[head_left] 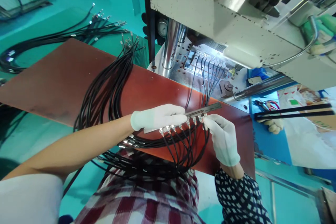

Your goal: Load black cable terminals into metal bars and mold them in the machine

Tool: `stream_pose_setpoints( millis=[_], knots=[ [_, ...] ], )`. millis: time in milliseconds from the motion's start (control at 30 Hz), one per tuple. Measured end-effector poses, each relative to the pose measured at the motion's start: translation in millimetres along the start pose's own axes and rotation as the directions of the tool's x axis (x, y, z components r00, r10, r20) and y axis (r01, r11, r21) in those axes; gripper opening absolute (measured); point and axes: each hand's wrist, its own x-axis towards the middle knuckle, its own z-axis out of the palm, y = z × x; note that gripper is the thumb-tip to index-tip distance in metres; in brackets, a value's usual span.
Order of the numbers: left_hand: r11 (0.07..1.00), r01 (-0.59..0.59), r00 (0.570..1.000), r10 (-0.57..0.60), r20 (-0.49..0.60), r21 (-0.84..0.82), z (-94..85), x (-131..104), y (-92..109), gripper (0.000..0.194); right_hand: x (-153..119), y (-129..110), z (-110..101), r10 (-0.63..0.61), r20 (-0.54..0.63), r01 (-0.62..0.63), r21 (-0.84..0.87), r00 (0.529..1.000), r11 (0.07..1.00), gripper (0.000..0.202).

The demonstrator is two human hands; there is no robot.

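My left hand (pixel 159 116), in a white glove, presses down on a long metal bar (pixel 207 109) that lies on the reddish-brown board (pixel 60 84). Several black cables with small metal connectors (pixel 181 126) are lined up in a row along the bar's near edge. My right hand (pixel 223 136), also gloved, pinches the connector at the right end of that row. The cables loop down from the bar toward my lap.
A thick bundle of black cables (pixel 107 84) crosses the board, and another bundle (pixel 52 36) lies on the teal table at the back left. Behind the board stands a moulding press (pixel 210 10) with several cables (pixel 210 73) seated in its die. Another gloved hand (pixel 274 126) rests at the right.
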Motion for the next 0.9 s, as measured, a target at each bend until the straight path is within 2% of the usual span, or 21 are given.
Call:
stream_pose_setpoints(
  millis=[100,267,467,567,633,767,833,900],
  knots=[
    [0.997,0.004,0.999,-0.001,-0.033,0.081,0.4,-1.3,1.5,0.044,-2.0,-1.6,-2.6,-0.009,-0.028,0.008,-0.055,1.0,0.998,0.032],
    [0.99,0.009,1.0,-0.004,-0.029,0.142,2.2,-1.6,2.6,0.045,-1.8,-2.0,-6.3,-0.003,0.002,0.003,-0.108,1.0,0.994,0.034],
    [0.926,-0.116,0.987,0.147,-0.062,0.359,3.0,-0.5,-1.8,0.042,-2.8,3.9,-5.9,-0.02,-0.016,0.019,-0.099,1.0,0.995,0.035],
    [0.91,-0.11,0.984,0.156,-0.084,0.401,3.7,-1.0,-3.7,0.04,-2.8,8.5,-5.5,-0.018,-0.011,0.017,-0.065,1.0,0.998,0.036],
    [0.936,-0.089,0.99,0.121,-0.075,0.34,4.8,-1.3,-3.3,0.041,-2.7,10.4,-5.7,0.003,0.001,-0.003,-0.024,1.0,1.0,0.036],
    [1.0,0.02,1.0,-0.021,0.01,0.01,7.7,-0.9,-2.3,0.045,-2.8,10.5,-7.3,0.032,0.022,-0.033,0.041,0.999,0.999,0.035],
    [0.997,0.031,0.999,-0.029,0.034,-0.073,8.8,-0.2,-3.5,0.045,-2.5,10.3,-8.1,0.043,0.037,-0.045,0.072,0.998,0.996,0.034],
    [0.997,0.007,0.999,-0.004,0.04,-0.083,9.2,0.5,-5.8,0.044,-1.7,10.7,-8.5,0.045,0.045,-0.049,0.096,0.998,0.994,0.034]
  ],
)
